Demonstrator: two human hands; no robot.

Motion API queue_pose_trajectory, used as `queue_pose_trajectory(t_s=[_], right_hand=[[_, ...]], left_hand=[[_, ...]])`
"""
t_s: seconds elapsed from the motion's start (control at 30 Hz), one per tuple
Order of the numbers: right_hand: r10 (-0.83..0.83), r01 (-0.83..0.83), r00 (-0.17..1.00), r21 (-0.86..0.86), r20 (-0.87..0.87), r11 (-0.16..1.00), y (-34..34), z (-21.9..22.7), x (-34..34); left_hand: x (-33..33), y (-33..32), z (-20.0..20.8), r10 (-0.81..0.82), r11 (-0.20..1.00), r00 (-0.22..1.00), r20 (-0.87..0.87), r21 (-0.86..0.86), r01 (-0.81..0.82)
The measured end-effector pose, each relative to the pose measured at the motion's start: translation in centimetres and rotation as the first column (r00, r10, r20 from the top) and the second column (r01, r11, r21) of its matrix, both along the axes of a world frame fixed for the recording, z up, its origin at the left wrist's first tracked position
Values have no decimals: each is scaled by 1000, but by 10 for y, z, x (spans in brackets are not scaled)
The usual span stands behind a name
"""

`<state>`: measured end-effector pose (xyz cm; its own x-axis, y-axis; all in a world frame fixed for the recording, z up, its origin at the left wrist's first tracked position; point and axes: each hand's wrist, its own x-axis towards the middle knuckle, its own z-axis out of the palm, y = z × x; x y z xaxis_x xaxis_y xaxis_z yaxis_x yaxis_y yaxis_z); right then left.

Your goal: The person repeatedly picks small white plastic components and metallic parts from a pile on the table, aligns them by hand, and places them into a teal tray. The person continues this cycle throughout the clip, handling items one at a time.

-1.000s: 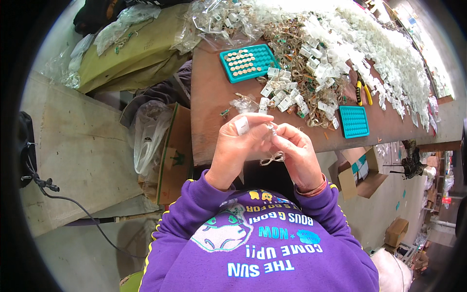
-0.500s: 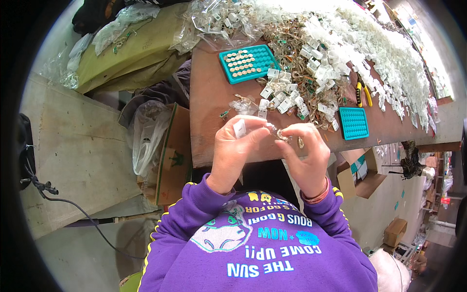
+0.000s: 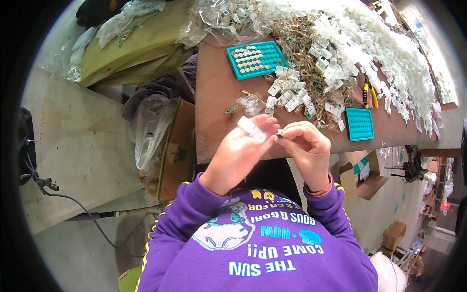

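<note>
My left hand [image 3: 238, 153] is turned palm up over the table's near edge, with a small white plastic casing [image 3: 246, 124] held against its fingers. Some clear plastic [image 3: 259, 134] shows beside the casing on the same hand. Close to those fingertips, my right hand [image 3: 307, 152] pinches a tiny dark and shiny part [image 3: 279, 134], too small to name. Past my hands lies a heap of white casings [image 3: 294, 97] mixed with tangled wires and green circuit boards. A teal tray [image 3: 257, 59] with rows of round, pale discs sits to the left of that heap.
Another teal tray [image 3: 359, 124] lies at the right, near yellow-and-black pliers [image 3: 367, 95]. A huge mound of clear and white plastic pieces [image 3: 384, 58] covers the far right of the brown table [image 3: 214, 97]. Cardboard boxes [image 3: 177, 151] stand below the table on both sides.
My left hand has opened out, palm up, and its thumb has left the small parts. A shiny loop near my right fingers no longer shows; the right hand stays pinched.
</note>
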<state>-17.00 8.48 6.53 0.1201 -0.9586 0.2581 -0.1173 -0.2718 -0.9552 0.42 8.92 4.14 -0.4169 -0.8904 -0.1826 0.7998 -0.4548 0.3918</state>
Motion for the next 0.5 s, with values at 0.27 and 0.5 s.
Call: queue_pose_trajectory(t_s=[0.27,0.5], right_hand=[[69,-295,894,464,443,835,1,7,-8],[30,-407,813,531,582,743,-4,-2,0]], left_hand=[[7,0,5,149,928,797,585,-362,92],[3,8,3,343,914,720,603,-391,-109]])
